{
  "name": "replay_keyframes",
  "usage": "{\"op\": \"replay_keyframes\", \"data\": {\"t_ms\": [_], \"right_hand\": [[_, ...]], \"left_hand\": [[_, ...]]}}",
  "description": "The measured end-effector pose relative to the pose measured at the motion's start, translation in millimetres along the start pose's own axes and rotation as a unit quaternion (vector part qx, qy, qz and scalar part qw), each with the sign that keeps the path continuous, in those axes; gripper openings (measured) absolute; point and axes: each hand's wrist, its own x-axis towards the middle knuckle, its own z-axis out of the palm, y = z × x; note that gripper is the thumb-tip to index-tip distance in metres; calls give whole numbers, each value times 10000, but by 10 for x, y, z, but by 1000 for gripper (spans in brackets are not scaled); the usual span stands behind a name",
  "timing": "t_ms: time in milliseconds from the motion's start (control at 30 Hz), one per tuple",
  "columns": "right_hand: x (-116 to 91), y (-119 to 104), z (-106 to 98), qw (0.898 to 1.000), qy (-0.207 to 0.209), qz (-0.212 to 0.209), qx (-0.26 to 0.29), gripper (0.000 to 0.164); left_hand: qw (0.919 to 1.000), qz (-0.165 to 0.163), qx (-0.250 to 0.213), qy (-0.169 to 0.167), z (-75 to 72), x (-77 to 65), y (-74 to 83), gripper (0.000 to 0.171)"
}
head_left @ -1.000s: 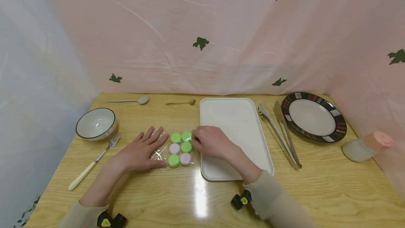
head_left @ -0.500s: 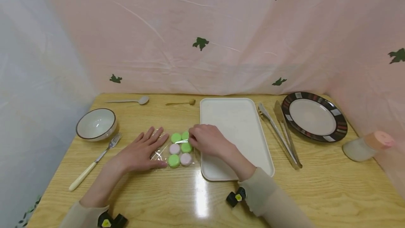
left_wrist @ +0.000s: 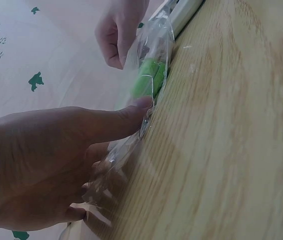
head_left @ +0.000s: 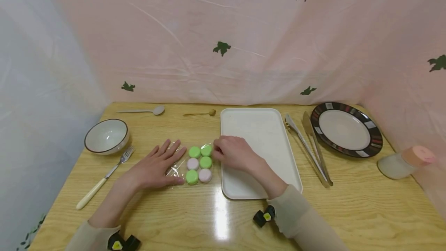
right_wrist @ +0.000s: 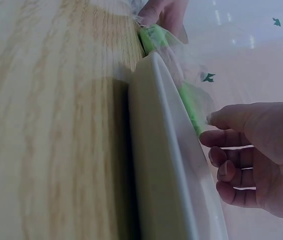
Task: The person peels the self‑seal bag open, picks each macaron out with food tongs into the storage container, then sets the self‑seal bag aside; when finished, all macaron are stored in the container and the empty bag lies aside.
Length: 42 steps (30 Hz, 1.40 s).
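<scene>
"What does the head view show?"
"A person's left hand (head_left: 155,169) lies spread, gripping nothing, on the left end of a clear wrapper (head_left: 177,170) of green and pink discs (head_left: 205,162), flat on a wooden table (head_left: 167,220), left of a white tray (head_left: 256,125). The right hand (head_left: 234,152) pinches the wrapper's right edge."
"Left wrist?"
"The thumb rests on the wrapper beside a green disc."
"Right wrist?"
"Fingers curled, thumb and forefinger at the wrapper, over the tray."
</scene>
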Motion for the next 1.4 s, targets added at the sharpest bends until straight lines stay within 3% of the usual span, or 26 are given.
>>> {"op": "replay_keyframes", "data": {"t_ms": [367, 667, 833, 1000, 1233, 1400], "right_hand": [[-24, 41, -79, 9997, -25, 145, -169, 18], [-135, 234, -189, 9991, 235, 348, -105, 10], [-341, 437, -351, 9971, 433, 602, 149, 5], [-608, 711, -501, 9936, 786, 762, 275, 14], [-1039, 1091, -684, 9838, 1388, 1135, -44, 20], [-1295, 1285, -773, 9771, 1526, 1479, -55, 30]], "left_hand": [[10000, -38, 0, 3, -13, -22, -9, 90], [10000, -66, 4, 5, -14, -20, -26, 89], [10000, -39, -5, -59, -28, -12, -32, 89], [9999, 10, -76, -81, -66, -16, -48, 83], [9994, 210, -59, 285, -66, 2, -72, 77], [9977, 198, 24, 645, -62, 30, -96, 72]]}}
